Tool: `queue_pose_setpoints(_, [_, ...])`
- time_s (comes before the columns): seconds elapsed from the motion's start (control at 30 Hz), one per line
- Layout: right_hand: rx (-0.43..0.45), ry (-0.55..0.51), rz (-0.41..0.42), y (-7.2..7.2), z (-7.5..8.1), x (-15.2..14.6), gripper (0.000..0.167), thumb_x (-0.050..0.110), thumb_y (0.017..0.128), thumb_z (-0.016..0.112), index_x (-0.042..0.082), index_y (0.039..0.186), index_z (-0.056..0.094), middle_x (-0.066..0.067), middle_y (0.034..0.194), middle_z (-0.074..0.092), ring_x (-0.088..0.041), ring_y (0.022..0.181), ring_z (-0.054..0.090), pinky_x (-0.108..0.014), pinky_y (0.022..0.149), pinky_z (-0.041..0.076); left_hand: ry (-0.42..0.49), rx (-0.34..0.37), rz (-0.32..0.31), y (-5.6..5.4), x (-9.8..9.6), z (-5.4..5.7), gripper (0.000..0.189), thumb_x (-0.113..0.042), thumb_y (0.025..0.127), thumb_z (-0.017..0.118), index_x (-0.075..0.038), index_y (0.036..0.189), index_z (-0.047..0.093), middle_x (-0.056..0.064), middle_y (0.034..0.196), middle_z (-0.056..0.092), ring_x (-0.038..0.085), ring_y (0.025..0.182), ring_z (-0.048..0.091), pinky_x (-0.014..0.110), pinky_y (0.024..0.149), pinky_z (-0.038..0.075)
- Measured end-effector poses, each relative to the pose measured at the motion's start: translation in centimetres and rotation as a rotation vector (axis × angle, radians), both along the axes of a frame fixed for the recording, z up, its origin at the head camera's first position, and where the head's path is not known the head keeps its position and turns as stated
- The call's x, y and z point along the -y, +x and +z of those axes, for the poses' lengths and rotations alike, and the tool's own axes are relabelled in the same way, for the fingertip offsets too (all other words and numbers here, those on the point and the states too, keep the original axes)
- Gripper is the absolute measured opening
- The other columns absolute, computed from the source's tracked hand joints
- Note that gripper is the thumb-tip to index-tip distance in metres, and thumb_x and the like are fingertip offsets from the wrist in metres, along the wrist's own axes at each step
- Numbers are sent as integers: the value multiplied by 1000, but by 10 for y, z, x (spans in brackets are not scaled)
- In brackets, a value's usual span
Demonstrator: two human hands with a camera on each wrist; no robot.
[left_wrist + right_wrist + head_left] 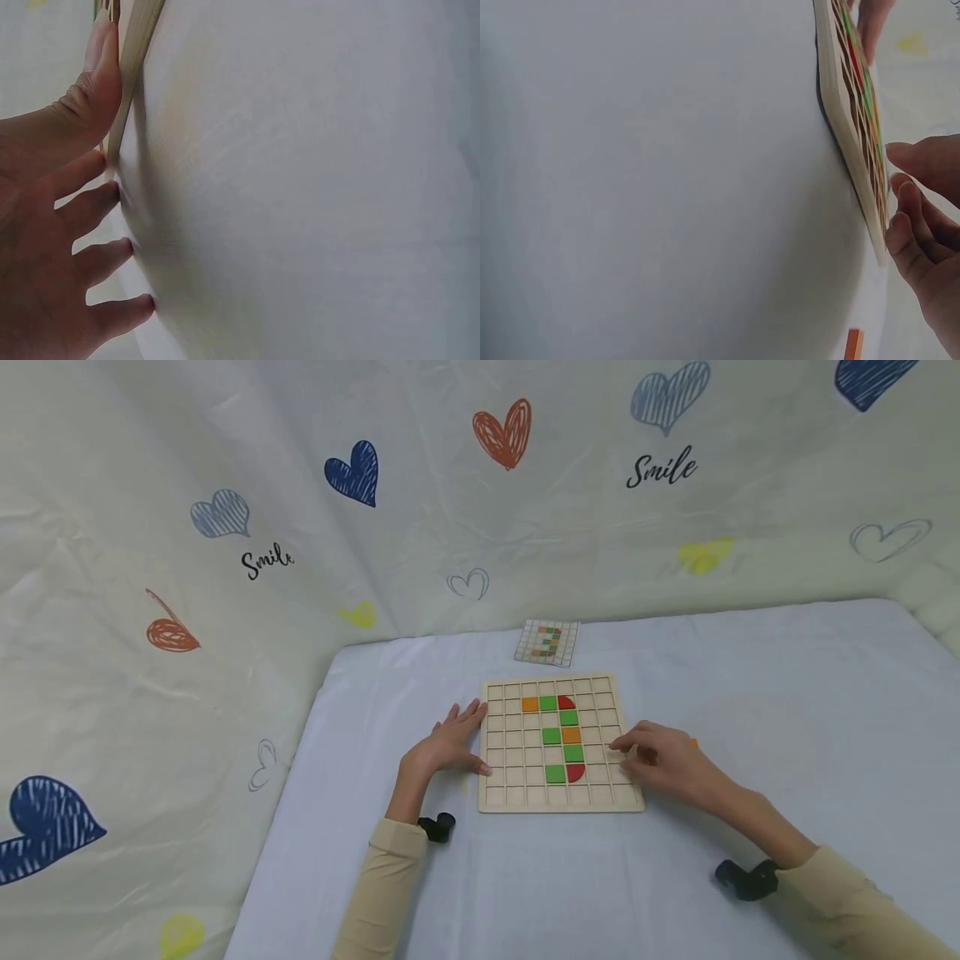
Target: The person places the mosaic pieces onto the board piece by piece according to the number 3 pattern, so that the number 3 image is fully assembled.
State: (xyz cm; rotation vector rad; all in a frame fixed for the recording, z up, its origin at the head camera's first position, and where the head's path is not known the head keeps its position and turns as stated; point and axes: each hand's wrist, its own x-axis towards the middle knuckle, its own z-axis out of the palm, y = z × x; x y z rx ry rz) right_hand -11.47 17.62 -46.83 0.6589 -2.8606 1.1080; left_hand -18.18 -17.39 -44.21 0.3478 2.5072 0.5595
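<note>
A wooden grid board (510, 797) lies on the white cloth, with coloured tiles set in a shape like a 3. Among them are an orange square (530, 704), a green square (555, 774) and a red rounded piece (575, 772). At the board's left edge my left hand (446, 745) rests with fingers spread, its thumb touching the rim. My right hand (660, 758) hovers at the right edge, fingers loosely bent, the thumb apart from the fingertips in the right wrist view and nothing visible between them. Just behind that hand lies an orange piece (853, 345), mostly hidden in the head view.
Behind the board lies a small pattern card (547, 643) printed with a similar coloured shape. A white cloth backdrop (420, 510) with hearts rises at the table's back and left. Black wrist devices (746, 880) are on both forearms.
</note>
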Motion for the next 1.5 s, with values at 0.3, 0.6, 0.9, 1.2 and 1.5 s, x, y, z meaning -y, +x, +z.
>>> queue_pose_setpoints(0.3, [-47, 63, -42, 3, -2, -22, 28, -5, 80, 80, 4, 107, 78, 1, 91, 68, -10, 76, 52, -21, 62, 47, -10, -14, 2, 0, 0, -1, 113, -26, 80, 89, -13, 166, 18, 5, 174, 9, 34, 161, -1, 61, 128, 7])
queue_pose_setpoints(0.6, [-139, 82, -61, 6, -9, -41, 30, -6, 75, 83, 5, 103, 78, 0, 88, 64, -6, 72, 47, -21, 58, 44, -23, -2, -4, 2, -1, 0, 111, -25, 83, 87, -13, 166, 16, 5, 175, 7, 33, 161, -3, 59, 129, 5])
queue_pose_setpoints(0.9, [-175, 118, -109, 5, -14, -52, 31, -6, 73, 84, 3, 102, 77, -7, 93, 66, -16, 78, 57, -26, 63, 51, -13, -12, 3, 1, -1, 1, 112, -26, 80, 89, -13, 166, 18, 5, 174, 9, 34, 161, -1, 62, 128, 7])
queue_pose_setpoints(1.2, [-178, 120, -160, 4, -19, -64, 27, -5, 76, 83, 1, 101, 77, -10, 94, 66, -11, 72, 51, -23, 58, 46, -18, -16, -2, -1, 0, -2, 112, -26, 80, 89, -13, 166, 18, 5, 174, 9, 34, 161, -1, 62, 127, 8])
queue_pose_setpoints(1.5, [-145, 157, -206, 4, -18, -66, 22, 0, 76, 86, -1, 96, 77, -16, 94, 66, -23, 76, 59, -28, 61, 49, -21, -16, -6, 0, 0, -3, 113, -27, 80, 89, -14, 166, 18, 5, 174, 8, 34, 161, -1, 62, 128, 7])
